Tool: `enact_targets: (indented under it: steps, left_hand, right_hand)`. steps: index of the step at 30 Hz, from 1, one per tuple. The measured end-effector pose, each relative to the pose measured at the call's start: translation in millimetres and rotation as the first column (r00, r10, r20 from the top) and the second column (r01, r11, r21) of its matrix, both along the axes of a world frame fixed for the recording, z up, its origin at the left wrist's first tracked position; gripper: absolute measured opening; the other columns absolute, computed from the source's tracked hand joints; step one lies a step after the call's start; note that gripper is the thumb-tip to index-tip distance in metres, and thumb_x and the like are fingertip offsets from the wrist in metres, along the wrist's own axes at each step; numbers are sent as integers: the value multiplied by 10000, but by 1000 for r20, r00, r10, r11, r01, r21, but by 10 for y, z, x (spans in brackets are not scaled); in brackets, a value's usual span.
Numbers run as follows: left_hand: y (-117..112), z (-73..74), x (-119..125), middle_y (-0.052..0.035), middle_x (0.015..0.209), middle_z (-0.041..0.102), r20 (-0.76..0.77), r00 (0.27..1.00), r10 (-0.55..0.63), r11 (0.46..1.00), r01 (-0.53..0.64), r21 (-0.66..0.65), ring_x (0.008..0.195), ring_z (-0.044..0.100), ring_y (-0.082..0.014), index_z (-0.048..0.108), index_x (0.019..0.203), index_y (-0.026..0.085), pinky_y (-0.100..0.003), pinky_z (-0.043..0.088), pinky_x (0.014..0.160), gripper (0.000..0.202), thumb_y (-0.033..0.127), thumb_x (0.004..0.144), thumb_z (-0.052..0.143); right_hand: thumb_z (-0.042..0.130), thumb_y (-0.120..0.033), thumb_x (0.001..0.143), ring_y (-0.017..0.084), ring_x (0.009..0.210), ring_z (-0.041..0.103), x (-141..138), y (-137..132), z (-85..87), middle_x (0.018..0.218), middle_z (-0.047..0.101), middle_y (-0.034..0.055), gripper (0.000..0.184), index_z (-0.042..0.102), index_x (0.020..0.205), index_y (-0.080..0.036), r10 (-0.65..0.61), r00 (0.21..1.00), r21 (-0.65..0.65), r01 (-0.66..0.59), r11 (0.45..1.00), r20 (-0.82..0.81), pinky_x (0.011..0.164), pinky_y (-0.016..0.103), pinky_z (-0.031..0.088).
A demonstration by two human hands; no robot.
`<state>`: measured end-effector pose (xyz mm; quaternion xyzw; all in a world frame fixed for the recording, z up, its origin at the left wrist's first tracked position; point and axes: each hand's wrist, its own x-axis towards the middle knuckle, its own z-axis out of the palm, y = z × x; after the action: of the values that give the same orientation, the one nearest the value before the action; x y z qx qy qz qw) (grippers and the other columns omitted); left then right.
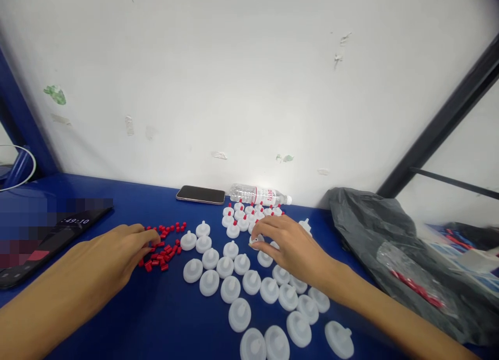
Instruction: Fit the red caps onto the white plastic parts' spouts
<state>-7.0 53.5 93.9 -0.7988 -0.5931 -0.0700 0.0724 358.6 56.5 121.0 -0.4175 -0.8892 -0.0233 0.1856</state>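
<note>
My left hand (120,251) is at the loose red caps (148,267), thumb and fingers close together by the edge of the pile; I cannot tell whether a cap is pinched there. My right hand (288,243) is narrow, its thumb and fingers closed on a white lid (256,240). More white lids with bare spouts (231,289) are spread over the blue counter (148,318) before me, and behind them, nearer the wall (249,79), stands a group of lids with red tips (233,230). A clear bottle (241,192) lies on its side beyond those; its label (267,196) carries red print too small for me to read. Just beside it is a phone (200,194) with a dark screen. On my left a black device (58,245) reads ":49:10", the rest partly blurred out. On my right are a grey plastic bag (353,214) and a clear packet (417,284) of something red
</note>
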Motion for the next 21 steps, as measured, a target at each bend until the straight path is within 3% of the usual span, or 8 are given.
enact_targets:
  steps: [5,8,12,16,21]
  left_hand:
    - [8,22,-13,-172,1278,782,30,1000,9,1000,-9,5,1106,770,-389,782,1198,204,-632,564,1001,579,235,1058,221]
    - [12,57,-9,-164,1285,780,42,999,1,1000,0,-29,1122,765,-384,780,1195,205,-608,577,988,531,258,1056,271]
    - [7,91,7,-157,1335,756,34,999,-10,998,12,-58,1154,757,-378,756,1290,218,-558,604,935,534,271,1063,276]
    - [-21,78,40,-163,1346,743,-32,999,-7,1000,8,14,1259,721,-412,729,1319,192,-578,601,963,591,259,1085,191]
    - [-41,33,50,-161,1396,727,-61,997,-53,995,58,81,1318,684,-400,649,1476,176,-595,591,1026,570,198,1099,222]
  right_hand:
    - [762,-303,1048,222,962,776,-16,3,-38,1051,823,30,87,775,1084,-224,8,1000,-4,-8,1000,26,949,394,528]
    - [695,-337,1089,228,936,786,-4,12,-13,1011,834,38,145,778,1103,-219,-25,999,8,25,1000,47,970,402,531]
    - [519,-315,1142,278,974,784,161,105,122,1049,830,91,261,755,1175,-208,-175,983,63,172,983,52,932,427,550]
    - [519,-334,1121,316,1026,788,478,307,253,1216,801,160,366,634,1427,-168,-352,934,76,348,934,51,900,441,579]
    - [656,-269,1071,297,1075,780,725,534,234,1122,817,116,194,749,1203,-161,-403,908,-24,409,912,117,982,458,588]
